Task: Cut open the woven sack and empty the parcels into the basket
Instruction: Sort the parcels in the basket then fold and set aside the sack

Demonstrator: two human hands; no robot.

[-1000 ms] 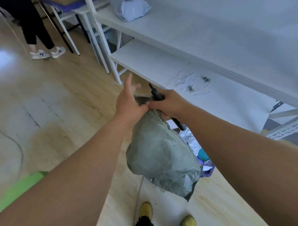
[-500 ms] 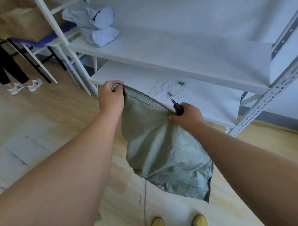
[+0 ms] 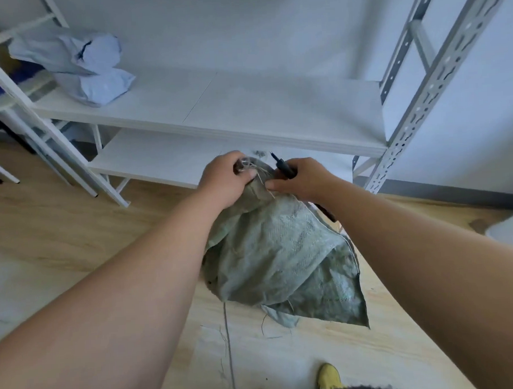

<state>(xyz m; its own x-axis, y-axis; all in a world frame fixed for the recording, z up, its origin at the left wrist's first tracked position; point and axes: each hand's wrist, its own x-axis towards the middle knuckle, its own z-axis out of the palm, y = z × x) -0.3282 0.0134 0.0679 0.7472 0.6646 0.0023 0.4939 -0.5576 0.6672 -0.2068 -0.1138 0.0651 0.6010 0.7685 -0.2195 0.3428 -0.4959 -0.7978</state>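
Head view, looking forward and down over two bare forearms. A grey-green woven sack point(image 3: 281, 261) is held up in front of the lower shelf point(image 3: 159, 157) of a white metal rack, its body hanging limp and folded below the hands and clear of the wooden floor point(image 3: 60, 232). The sack's upper edge is bunched together and gripped by the left hand point(image 3: 225, 178), whose fingers are curled round the gathered fabric and some loose pale threads. Just beside it, the right hand point(image 3: 301, 179) is closed round a slim black tool point(image 3: 283, 166), whose tip points up and away toward the lower shelf; the thumb of this hand is pressed against the sack's edge next to the left hand. Whether the tool is a knife or a pen cannot be told. A stitched seam is seen running down the sack's right side to a pointed lower corner, and a thin cord point(image 3: 228, 351) hangs from under the sack toward the floor. No parcels are visible inside the sack. Above the sack, on the left end of the rack's upper shelf point(image 3: 275, 105), two pale blue soft parcels point(image 3: 79, 69) are stacked one on the other. Below the sack, at the bottom edge of the view, the toes of two yellow shoes point(image 3: 328, 375) are seen on the floor.
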